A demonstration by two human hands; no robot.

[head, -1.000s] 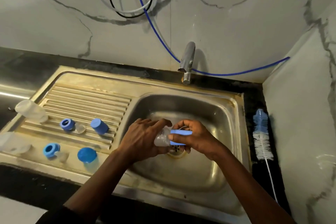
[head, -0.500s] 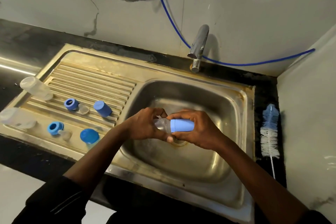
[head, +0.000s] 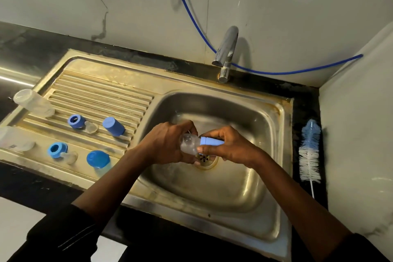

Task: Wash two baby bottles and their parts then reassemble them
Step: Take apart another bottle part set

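Note:
Over the drain of the steel sink [head: 251, 193], my left hand [head: 168, 144] grips the body of a small clear bottle [head: 188, 144]. My right hand [head: 231, 147] grips the blue cap [head: 210, 141] on its end. On the drainboard to the left lie two clear bottles [head: 32, 103] [head: 14, 138] on their sides. Beside them are two blue rings [head: 75, 121] [head: 57, 150], two clear teats [head: 91, 127] [head: 69, 156] and two blue caps [head: 113, 126] [head: 98, 159].
The tap [head: 226, 49] stands behind the basin with no water running. A blue-and-white bottle brush [head: 309, 155] lies on the black counter right of the sink, against the side wall. A blue hose [head: 276, 72] runs along the back wall.
Both hands have stayed together over the drain, holding the same bottle and cap. The blue cap shows more fully now. The parts on the drainboard have not moved.

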